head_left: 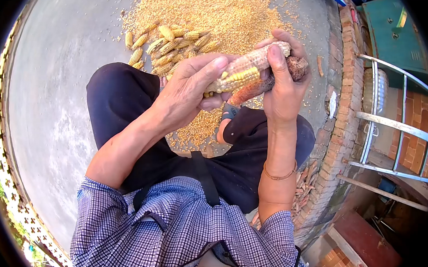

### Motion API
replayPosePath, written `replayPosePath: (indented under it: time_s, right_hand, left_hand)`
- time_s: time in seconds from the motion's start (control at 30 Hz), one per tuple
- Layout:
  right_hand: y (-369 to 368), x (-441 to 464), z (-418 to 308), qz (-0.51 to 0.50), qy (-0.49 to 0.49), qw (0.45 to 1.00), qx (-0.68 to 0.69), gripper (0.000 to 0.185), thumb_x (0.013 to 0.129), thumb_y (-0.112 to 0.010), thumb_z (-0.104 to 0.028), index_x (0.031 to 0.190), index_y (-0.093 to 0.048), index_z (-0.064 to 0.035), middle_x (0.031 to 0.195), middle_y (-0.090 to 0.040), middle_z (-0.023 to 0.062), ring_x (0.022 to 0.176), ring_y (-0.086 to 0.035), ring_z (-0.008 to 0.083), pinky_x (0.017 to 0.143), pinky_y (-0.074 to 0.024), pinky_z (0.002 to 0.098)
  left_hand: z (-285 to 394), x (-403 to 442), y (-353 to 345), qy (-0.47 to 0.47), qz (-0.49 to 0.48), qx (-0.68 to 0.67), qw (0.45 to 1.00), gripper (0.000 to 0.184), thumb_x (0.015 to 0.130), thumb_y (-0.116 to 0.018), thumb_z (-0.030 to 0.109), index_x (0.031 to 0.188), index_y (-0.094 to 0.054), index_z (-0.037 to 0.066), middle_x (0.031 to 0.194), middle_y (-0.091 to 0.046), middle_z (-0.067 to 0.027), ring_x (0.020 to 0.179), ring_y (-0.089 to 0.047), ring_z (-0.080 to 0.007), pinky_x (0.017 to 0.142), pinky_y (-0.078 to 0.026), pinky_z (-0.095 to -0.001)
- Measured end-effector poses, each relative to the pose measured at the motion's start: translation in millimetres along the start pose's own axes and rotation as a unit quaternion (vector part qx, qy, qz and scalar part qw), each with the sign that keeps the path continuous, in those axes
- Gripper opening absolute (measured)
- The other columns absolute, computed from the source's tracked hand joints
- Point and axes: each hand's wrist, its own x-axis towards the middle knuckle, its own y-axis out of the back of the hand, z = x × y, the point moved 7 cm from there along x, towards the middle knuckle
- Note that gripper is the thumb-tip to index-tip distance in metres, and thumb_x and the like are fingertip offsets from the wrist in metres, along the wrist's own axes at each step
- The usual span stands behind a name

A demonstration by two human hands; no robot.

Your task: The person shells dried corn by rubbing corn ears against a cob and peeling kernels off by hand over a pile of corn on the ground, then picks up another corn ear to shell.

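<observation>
My left hand (197, 79) is closed around the lower end of a corn cob (249, 67). Part of that cob is stripped to pale pink, while a patch of yellow kernels stays along its near side. My right hand (284, 84) grips the cob's upper end, thumb on top. It also holds a bare reddish-brown cob (255, 89), which lies beneath and against the first one. Beyond my hands, several unshelled ears of corn (172, 46) lie heaped beside a wide spread of loose kernels (210, 12).
More kernels (195, 130) lie on the concrete floor (57, 77) between my legs. Stripped cobs (305, 186) are piled by my right side, along a low brick edge (340, 125). Past it stand a metal ladder-like frame (393, 121) and a green cabinet (391, 34).
</observation>
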Motion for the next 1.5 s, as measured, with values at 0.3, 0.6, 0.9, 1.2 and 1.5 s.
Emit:
replayPosePath:
  time_s: [0.3,0.6,0.9,1.2,1.5]
  right_hand:
    - [2.3,6.8,-3.1,-0.003,0.027,0.995,0.096,0.030,0.090,-0.065,-0.011,0.118,-0.060,-0.0010,0.097,-0.069,0.0093,0.071,-0.057,0.0065,0.061,-0.0471,0.0208]
    - [9.1,8.0,-4.4,-0.025,0.006,0.995,0.093,0.031,0.091,-0.063,-0.009,0.121,-0.059,-0.0020,0.103,-0.068,0.0130,0.078,-0.060,0.0101,0.064,-0.0486,0.0233]
    - [4.3,7.1,-9.8,-0.032,0.065,0.997,0.036,0.030,0.090,-0.066,-0.010,0.117,-0.059,-0.0008,0.101,-0.069,0.0122,0.072,-0.061,0.0103,0.061,-0.0494,0.0229]
    - [-4.3,-2.2,-17.1,-0.044,0.073,0.996,0.002,0.028,0.088,-0.068,-0.009,0.113,-0.060,-0.0003,0.101,-0.069,0.0124,0.076,-0.065,0.0115,0.065,-0.0558,0.0240]
    - [8.8,1.6,-18.7,-0.066,0.087,0.994,0.022,0.024,0.088,-0.063,-0.003,0.112,-0.058,-0.0006,0.111,-0.065,0.0208,0.095,-0.065,0.0223,0.078,-0.0560,0.0318]
  left_hand:
    - [9.6,4.6,4.7,0.028,-0.013,-0.062,0.998,0.047,0.103,-0.040,0.038,0.122,-0.056,-0.002,0.077,-0.056,-0.0089,0.053,-0.041,-0.0095,0.044,-0.030,-0.0215]
    - [25.0,-0.7,-2.2,-0.050,-0.089,-0.004,0.995,0.048,0.098,-0.052,0.034,0.128,-0.055,-0.004,0.089,-0.060,-0.0095,0.063,-0.050,-0.0098,0.049,-0.037,-0.0203]
    - [6.9,3.4,4.6,-0.024,-0.086,-0.047,0.995,0.040,0.099,-0.055,0.030,0.124,-0.060,0.000,0.087,-0.059,-0.0042,0.064,-0.048,-0.0068,0.049,-0.035,-0.0179]
    - [-3.3,8.2,10.8,0.035,-0.037,-0.042,0.998,0.039,0.101,-0.050,0.038,0.109,-0.062,0.001,0.077,-0.054,-0.0019,0.056,-0.042,-0.0059,0.046,-0.030,-0.0163]
    - [24.1,4.6,4.9,0.022,-0.025,-0.061,0.998,0.050,0.105,-0.034,0.037,0.129,-0.049,-0.003,0.077,-0.060,-0.0142,0.051,-0.045,-0.0106,0.043,-0.033,-0.0214]
